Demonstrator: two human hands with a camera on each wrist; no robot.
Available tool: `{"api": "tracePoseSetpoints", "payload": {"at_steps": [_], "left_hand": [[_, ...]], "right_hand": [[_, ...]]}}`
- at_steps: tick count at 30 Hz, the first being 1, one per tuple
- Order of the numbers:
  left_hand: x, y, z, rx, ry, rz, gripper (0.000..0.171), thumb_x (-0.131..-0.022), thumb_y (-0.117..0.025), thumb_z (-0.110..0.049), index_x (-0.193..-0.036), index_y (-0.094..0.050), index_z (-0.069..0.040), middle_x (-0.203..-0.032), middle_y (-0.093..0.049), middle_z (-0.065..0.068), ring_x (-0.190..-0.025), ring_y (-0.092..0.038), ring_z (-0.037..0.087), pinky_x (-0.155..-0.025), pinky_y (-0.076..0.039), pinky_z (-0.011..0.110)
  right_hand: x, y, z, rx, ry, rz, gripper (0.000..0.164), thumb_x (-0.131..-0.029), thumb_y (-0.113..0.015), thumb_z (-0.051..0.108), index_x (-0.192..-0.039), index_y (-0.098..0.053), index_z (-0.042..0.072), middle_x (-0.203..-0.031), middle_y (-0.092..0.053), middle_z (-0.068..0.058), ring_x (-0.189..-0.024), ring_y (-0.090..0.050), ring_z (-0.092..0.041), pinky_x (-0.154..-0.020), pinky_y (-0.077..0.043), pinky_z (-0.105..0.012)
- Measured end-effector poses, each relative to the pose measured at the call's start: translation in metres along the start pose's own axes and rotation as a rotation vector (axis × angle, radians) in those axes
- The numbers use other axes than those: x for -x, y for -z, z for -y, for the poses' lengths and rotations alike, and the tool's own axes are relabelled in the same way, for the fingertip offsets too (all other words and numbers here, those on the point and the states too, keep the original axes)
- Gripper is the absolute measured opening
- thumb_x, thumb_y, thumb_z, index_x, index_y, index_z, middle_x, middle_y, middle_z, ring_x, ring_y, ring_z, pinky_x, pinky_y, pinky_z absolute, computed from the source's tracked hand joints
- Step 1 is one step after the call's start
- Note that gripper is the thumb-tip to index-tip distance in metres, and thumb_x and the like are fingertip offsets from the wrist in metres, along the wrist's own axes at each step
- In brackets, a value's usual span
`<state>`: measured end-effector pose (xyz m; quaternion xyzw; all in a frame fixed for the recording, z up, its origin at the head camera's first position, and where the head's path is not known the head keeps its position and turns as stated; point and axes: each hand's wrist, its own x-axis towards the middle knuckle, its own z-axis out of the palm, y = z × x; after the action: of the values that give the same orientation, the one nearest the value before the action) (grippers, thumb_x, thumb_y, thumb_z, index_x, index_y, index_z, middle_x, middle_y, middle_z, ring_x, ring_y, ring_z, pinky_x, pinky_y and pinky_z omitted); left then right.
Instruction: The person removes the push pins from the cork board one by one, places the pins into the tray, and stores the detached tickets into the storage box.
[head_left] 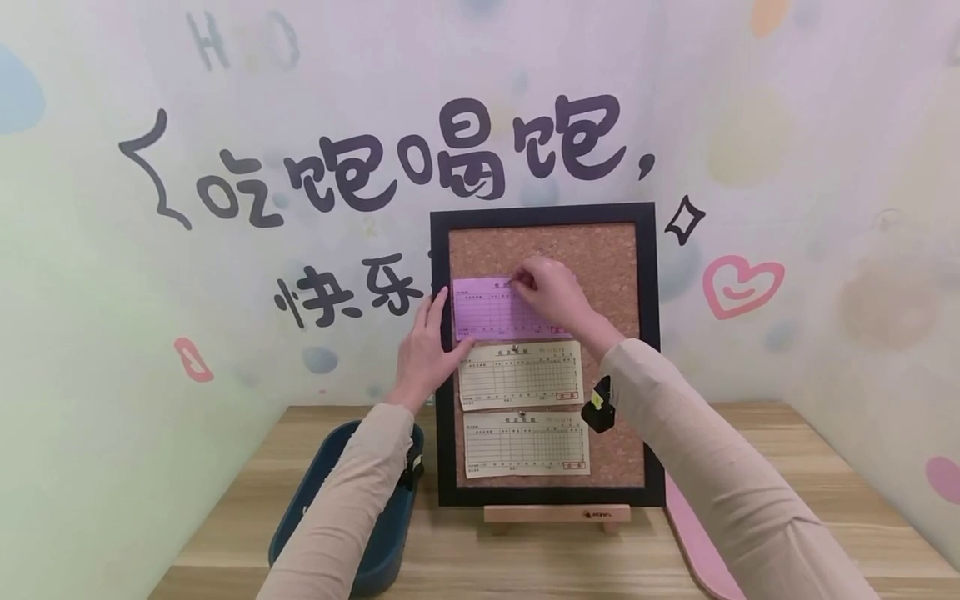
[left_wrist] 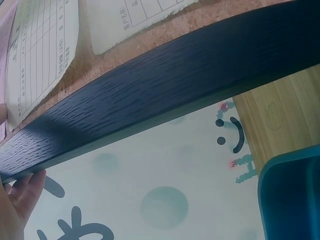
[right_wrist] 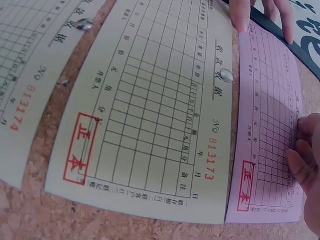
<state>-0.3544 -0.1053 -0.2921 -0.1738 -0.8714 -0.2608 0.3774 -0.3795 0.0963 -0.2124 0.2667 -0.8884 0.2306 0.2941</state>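
A black-framed corkboard [head_left: 446,433] leans upright on the table. A pink receipt [head_left: 476,310] lies against its cork above two cream receipts [head_left: 517,377], each fixed by a silver thumbtack [right_wrist: 227,75] at its top middle. My left hand [head_left: 427,354] grips the frame's left side, fingers round the outer edge and thumb over the pink receipt's lower left corner. At the top middle of that receipt, my right hand [head_left: 553,292] has thumb and forefinger pinched on what looks like a thumbtack, mostly hidden by the fingers. The receipt's upper right part is covered by this hand.
A small wooden easel [head_left: 555,515] supports the corkboard from below. To the left, a dark blue tray [head_left: 282,533] stands partly under my left forearm. A pink flat board [head_left: 697,542] lies at the right, and a lettered wall [head_left: 360,92] rises behind.
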Motion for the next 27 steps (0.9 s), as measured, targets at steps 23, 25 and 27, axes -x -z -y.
{"api": "tracePoseSetpoints", "payload": {"at_steps": [23, 25, 27], "left_hand": [[-0.0013, 0.0032, -0.0013, 0.009, 0.004, 0.018, 0.079, -0.078, -0.069, -0.035, -0.141, -0.029, -0.009, -0.135, -0.038, 0.023, -0.082, -0.061, 0.035, -0.070, -0.050, 0.043], [-0.0010, 0.0029, -0.0012, 0.009, 0.006, 0.018, 0.079, -0.078, -0.069, -0.035, -0.141, -0.029, -0.010, -0.135, -0.038, 0.023, -0.081, -0.061, 0.034, -0.069, -0.051, 0.043], [-0.0010, 0.0027, -0.0011, 0.011, 0.006, 0.017, 0.079, -0.078, -0.069, -0.035, -0.142, -0.028, -0.010, -0.135, -0.038, 0.023, -0.080, -0.061, 0.034, -0.068, -0.051, 0.043]], "right_hand": [[0.0019, -0.0022, 0.0047, 0.094, 0.084, -0.028, 0.008, -0.089, -0.055, 0.006, -0.093, -0.059, 0.001, -0.091, -0.060, -0.011, -0.083, -0.058, -0.024, -0.074, -0.047, -0.035], [0.0018, -0.0026, 0.0057, 0.087, 0.076, -0.031, 0.008, -0.089, -0.055, 0.006, -0.093, -0.059, 0.001, -0.090, -0.059, -0.011, -0.082, -0.058, -0.024, -0.073, -0.047, -0.035], [0.0016, -0.0025, 0.0069, 0.089, 0.068, -0.033, 0.008, -0.089, -0.054, 0.006, -0.092, -0.059, 0.001, -0.090, -0.059, -0.011, -0.081, -0.057, -0.024, -0.072, -0.047, -0.035]]}}
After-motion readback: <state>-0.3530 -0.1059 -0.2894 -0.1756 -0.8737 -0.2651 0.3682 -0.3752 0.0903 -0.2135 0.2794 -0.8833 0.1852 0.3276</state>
